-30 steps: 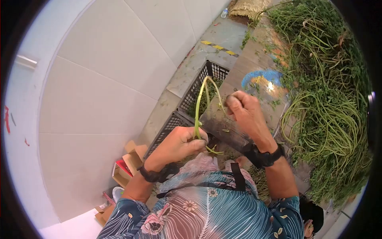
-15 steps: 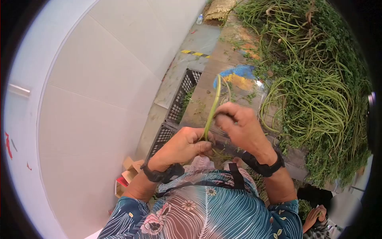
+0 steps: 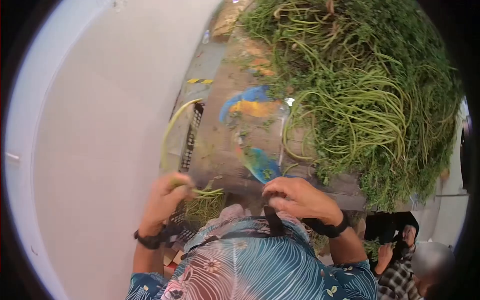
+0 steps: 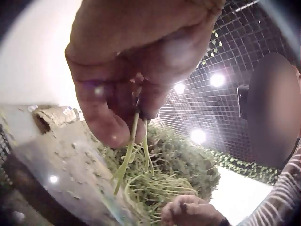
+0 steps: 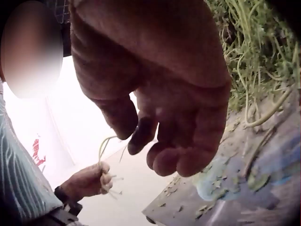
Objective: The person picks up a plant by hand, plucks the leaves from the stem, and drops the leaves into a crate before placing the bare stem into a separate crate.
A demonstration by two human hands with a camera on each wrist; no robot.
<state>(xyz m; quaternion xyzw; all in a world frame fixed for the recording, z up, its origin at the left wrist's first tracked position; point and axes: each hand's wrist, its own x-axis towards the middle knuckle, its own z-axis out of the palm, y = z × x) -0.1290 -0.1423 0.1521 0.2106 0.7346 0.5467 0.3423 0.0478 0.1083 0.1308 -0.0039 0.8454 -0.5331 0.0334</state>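
Observation:
On the left, over the crates, my left hand (image 3: 169, 197) grips a few long green stems (image 3: 172, 122). One long stem arches up from the fist, and short ends stick out on its right side. In the left wrist view, stem ends (image 4: 125, 172) hang below the curled fingers. My right hand (image 3: 300, 197) hovers in front of my body at the table's near edge. Its fingers are loosely curled, and nothing shows held between them in the right wrist view. A large heap of leafy green stems (image 3: 365, 115) covers the right side of the table (image 3: 207, 155).
A black mesh crate (image 3: 190, 142) stands left of the table, with cut stems (image 3: 205, 207) in a container nearer me. A white wall (image 3: 100, 150) rises at left. Another person (image 3: 400, 265) sits at lower right. Leaf scraps lie across the painted tabletop.
My left hand has moved left with the stems, away from the right hand. My right hand has come off the stems and dropped nearer my body. The view has turned right.

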